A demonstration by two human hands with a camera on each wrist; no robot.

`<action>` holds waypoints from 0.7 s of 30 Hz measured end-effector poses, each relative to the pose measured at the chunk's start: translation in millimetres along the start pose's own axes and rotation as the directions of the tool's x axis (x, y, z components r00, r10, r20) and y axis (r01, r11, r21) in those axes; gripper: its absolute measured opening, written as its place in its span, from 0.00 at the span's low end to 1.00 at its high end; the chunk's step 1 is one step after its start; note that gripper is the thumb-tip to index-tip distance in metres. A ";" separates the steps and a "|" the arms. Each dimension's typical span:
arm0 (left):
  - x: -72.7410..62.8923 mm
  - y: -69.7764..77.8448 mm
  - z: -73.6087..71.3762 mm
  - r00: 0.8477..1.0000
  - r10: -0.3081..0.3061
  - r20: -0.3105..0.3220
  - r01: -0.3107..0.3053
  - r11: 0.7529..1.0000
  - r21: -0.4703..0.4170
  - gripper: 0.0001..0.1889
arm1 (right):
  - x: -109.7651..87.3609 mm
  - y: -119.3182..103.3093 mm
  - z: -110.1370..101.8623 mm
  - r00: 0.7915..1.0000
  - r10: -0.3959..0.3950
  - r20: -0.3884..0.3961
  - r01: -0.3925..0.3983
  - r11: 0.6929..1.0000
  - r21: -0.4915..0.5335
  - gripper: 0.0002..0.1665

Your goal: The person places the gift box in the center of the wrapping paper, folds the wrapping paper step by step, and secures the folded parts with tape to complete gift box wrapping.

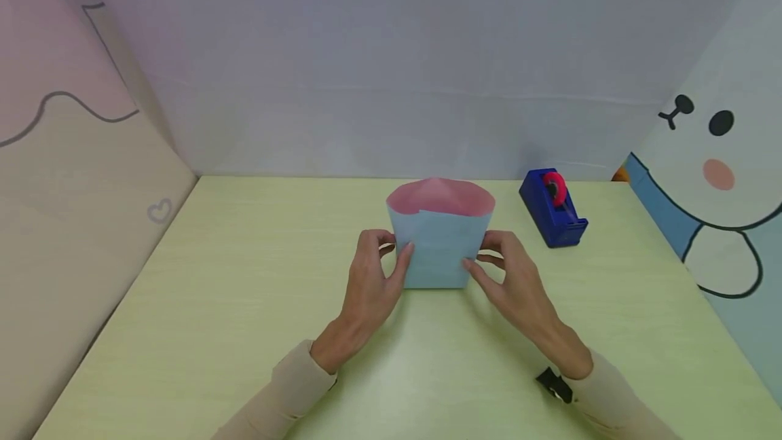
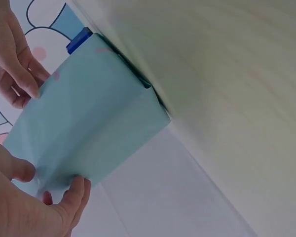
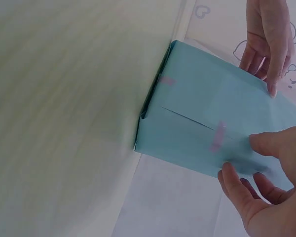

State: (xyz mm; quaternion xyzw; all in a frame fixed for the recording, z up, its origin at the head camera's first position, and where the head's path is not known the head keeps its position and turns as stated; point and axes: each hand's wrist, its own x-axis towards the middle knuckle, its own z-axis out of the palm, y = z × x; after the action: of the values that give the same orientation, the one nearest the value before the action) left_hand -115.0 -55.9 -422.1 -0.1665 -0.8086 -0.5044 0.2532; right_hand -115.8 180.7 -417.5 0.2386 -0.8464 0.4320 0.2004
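Observation:
A paper bag (image 1: 436,250), light blue outside and pink inside, stands upright with its mouth spread wide. My left hand (image 1: 375,280) grips its left side, thumb on the front face and fingers round the side edge. On the opposite side my right hand (image 1: 516,284) pinches the bag the same way, thumb near the front's right edge. In the right wrist view the blue paper (image 3: 202,98) shows a seam down one face, pink tape (image 3: 218,137) across it, and a folded bottom close to the table. Inside the bag, only the pink upper walls show.
A blue tape dispenser (image 1: 552,212) with a pink-red roll stands at the back right of the pale yellow table (image 1: 275,243). A dark clip-like piece (image 1: 554,386) sits beside the right sleeve. Behind the table rises a pale wall sheet (image 1: 391,73); printed panels flank both sides.

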 end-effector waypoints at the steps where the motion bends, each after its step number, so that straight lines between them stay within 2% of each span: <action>1: 0.1 0.1 -0.1 1.000 0.007 -0.002 -0.007 1.000 -0.008 0.15 | -0.3 0.3 -0.3 1.000 -0.007 -0.002 0.007 1.000 0.004 0.25; 5: -0.3 0.8 -0.6 0.999 0.035 -0.021 -0.036 0.999 -0.017 0.15 | -0.4 -0.9 -0.5 0.999 -0.035 -0.028 0.035 0.999 0.026 0.24; 10: -1.1 0.8 -1.0 0.995 0.085 -0.052 -0.085 0.996 0.011 0.15 | 0.9 -2.7 0.5 0.989 -0.115 -0.093 0.117 0.993 0.019 0.24; 16: -0.6 1.9 -1.4 0.980 0.188 -0.064 -0.176 0.973 0.151 0.13 | 1.4 -2.1 2.2 0.960 -0.237 -0.150 0.233 0.971 -0.046 0.24; 19: 0.0 2.4 -1.8 0.969 0.239 -0.054 -0.225 0.955 0.194 0.10 | 0.7 0.5 2.7 0.938 -0.312 -0.148 0.302 0.949 -0.089 0.15; 21: 0.3 1.8 -1.5 0.960 0.276 -0.052 -0.260 0.942 0.211 0.07 | -0.1 1.5 2.7 0.926 -0.352 -0.138 0.333 0.932 -0.142 0.16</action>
State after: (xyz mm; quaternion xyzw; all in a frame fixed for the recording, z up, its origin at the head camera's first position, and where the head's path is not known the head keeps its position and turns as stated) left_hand -113.9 -56.5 -420.1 -0.2279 -0.8143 -0.3870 0.3677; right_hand -116.9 179.2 -420.0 0.3351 -0.7962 0.3585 0.3540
